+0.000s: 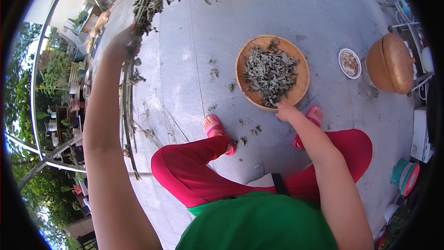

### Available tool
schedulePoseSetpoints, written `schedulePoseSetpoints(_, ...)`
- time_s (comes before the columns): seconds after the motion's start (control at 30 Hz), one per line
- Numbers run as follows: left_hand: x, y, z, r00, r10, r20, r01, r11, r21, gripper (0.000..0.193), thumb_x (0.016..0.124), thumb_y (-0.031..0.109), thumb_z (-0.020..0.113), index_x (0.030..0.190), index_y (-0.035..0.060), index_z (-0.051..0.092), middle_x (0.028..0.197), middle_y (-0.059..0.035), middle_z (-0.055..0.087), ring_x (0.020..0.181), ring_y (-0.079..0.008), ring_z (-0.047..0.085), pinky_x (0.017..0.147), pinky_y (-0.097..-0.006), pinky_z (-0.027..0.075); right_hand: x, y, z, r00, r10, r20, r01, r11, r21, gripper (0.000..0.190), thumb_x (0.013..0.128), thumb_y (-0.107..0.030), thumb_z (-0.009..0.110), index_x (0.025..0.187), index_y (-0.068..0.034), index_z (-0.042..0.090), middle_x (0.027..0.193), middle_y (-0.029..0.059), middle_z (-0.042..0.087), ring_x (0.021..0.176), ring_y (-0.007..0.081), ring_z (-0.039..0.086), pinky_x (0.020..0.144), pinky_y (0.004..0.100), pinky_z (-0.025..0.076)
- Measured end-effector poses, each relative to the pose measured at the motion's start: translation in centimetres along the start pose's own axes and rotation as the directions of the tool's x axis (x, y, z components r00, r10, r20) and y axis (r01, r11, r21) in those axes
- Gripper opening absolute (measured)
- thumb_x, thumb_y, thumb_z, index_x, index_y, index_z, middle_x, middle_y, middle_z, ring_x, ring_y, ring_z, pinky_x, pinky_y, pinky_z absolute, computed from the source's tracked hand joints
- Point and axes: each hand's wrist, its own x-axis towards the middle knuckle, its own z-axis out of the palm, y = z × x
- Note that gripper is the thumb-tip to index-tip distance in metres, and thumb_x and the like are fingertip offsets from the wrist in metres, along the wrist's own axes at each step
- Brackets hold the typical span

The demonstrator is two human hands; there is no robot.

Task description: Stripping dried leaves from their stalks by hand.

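Observation:
My left hand (130,40) is raised out to the left, closed around a bundle of dried leafy stalks (152,3). Shrivelled grey-green leaves crowd the bundle's far end, while mostly bare stems (127,118) trail back beside my forearm. On the floor before me sits a round, shallow woven bamboo basket (302,76). A heap of dried leaves (270,73) fills its middle. At the basket's near rim is my right hand (287,110), gripping the edge beside the heap; its fingertips are partly hidden.
Leaf scraps (244,141) and loose stems (170,114) litter the grey tiled floor (215,34). To the right stand a white bowl (349,63), a brown lidded pot (390,64) and a teal-and-red reel (405,177). A metal frame (43,159) and potted plants line the left.

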Motion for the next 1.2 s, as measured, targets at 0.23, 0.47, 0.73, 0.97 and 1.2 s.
schedulePoseSetpoints(0.23,3.3,0.0,6.7,0.787,0.116,0.606,0.266,0.823,-0.502,0.043,0.084,0.043,0.071,0.083,0.0055,0.051,0.069,-0.0086,0.055,0.053,-0.0165,0.051,0.046,-0.0268,0.045,0.2,3.9,2.4,0.989,0.134,-0.069,-0.135,0.991,-0.004,0.034,0.087,-0.011,0.049,0.118,0.0,0.057,0.126,0.0222,0.056,0.117,0.0376,0.055,0.096,0.0421,0.047)
schedulePoseSetpoints(0.47,3.3,-9.4,16.5,0.78,0.22,0.586,0.391,0.561,-0.73,0.012,0.091,0.009,0.055,0.088,-0.002,0.049,0.077,-0.0126,0.054,0.062,-0.0196,0.05,0.058,-0.0321,0.049,-0.4,9.4,-4.2,0.978,0.207,-0.016,-0.206,0.953,-0.224,0.033,0.085,-0.017,0.054,0.113,-0.002,0.065,0.113,0.0188,0.064,0.102,0.0291,0.064,0.089,0.0364,0.05)
schedulePoseSetpoints(0.73,-1.7,-19.7,21.4,0.861,0.038,0.507,0.412,0.532,-0.74,0.021,0.092,0.017,0.056,0.105,-0.0008,0.057,0.097,-0.0183,0.063,0.089,-0.0343,0.063,0.084,-0.0489,0.053,-4.9,-8.6,-15.9,0.977,-0.207,-0.051,0.165,0.581,0.797,0.056,0.096,-0.045,0.051,0.139,-0.01,0.044,0.129,0.0103,0.053,0.107,0.0224,0.059,0.092,0.0392,0.046)
schedulePoseSetpoints(0.97,-6.2,-25.7,20.9,0.831,0.116,0.544,0.482,0.34,-0.808,0.035,0.094,0.024,0.053,0.115,-0.0037,0.053,0.115,-0.0227,0.058,0.104,-0.0363,0.058,0.096,-0.0478,0.046,-7.8,-19.9,-12.9,0.979,-0.19,-0.071,0.179,0.642,0.745,0.065,0.087,-0.023,0.064,0.141,-0.001,0.035,0.121,0.0138,0.056,0.106,0.0194,0.057,0.085,0.0319,0.047)
schedulePoseSetpoints(1.2,-9.1,-33.5,20.7,0.644,0.184,0.742,0.58,0.515,-0.631,0.043,0.09,0.046,0.06,0.106,0.0054,0.062,0.099,-0.0114,0.068,0.091,-0.025,0.066,0.084,-0.0441,0.053,-7.4,-19.8,-7.8,0.983,-0.161,-0.083,0.145,0.42,0.896,0.056,0.084,-0.002,0.051,0.139,-0.002,0.04,0.115,0.0066,0.059,0.103,0.0145,0.058,0.077,0.0275,0.047)
